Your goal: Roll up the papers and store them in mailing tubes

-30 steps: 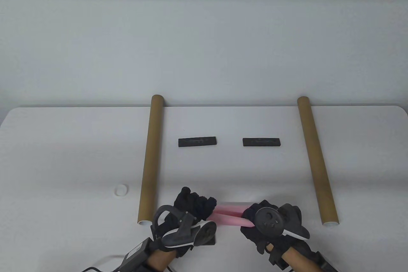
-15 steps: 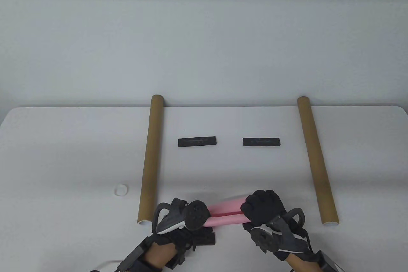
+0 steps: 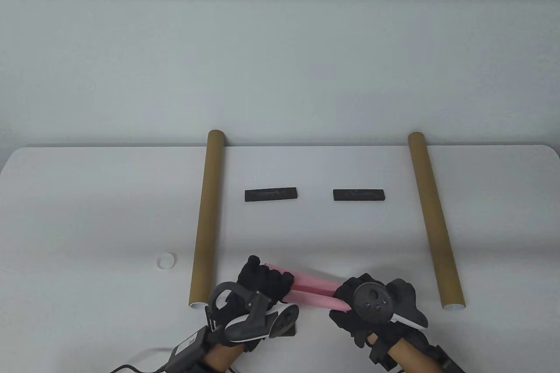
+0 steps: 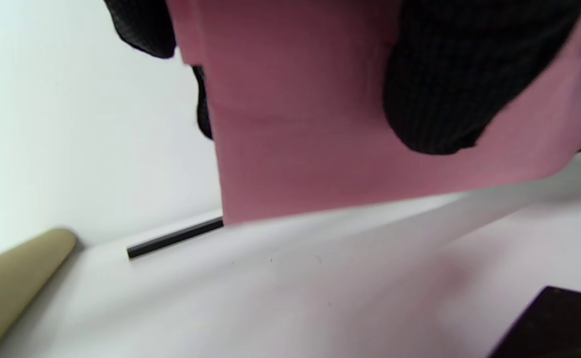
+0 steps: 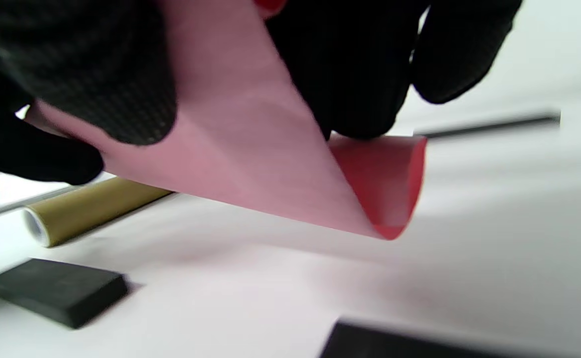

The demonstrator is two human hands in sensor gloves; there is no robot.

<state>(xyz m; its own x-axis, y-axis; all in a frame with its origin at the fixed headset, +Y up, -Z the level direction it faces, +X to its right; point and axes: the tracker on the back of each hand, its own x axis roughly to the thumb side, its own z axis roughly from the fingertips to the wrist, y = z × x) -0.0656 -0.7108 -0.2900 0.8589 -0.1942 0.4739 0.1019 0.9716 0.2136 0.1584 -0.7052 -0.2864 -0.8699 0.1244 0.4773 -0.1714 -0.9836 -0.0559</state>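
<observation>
A pink paper roll (image 3: 313, 291) is held just above the white table (image 3: 87, 215) near its front edge, between both hands. My left hand (image 3: 262, 283) grips its left end; the pink paper (image 4: 310, 129) fills the left wrist view under my fingers (image 4: 439, 79). My right hand (image 3: 365, 305) grips the right end, and the right wrist view shows the open rolled end (image 5: 379, 184). Two brown mailing tubes lie lengthwise on the table: one on the left (image 3: 207, 215), one on the right (image 3: 434, 220).
Two black flat blocks lie between the tubes at mid-table, left (image 3: 270, 194) and right (image 3: 359, 194). Another black block (image 5: 56, 291) lies under my hands near the front edge. A small white cap (image 3: 166, 261) sits left of the left tube.
Both hands turned with the pink roll: the left hand rotated back over its end and the right hand rolled its tracker upward. The roll now tilts down to the right.
</observation>
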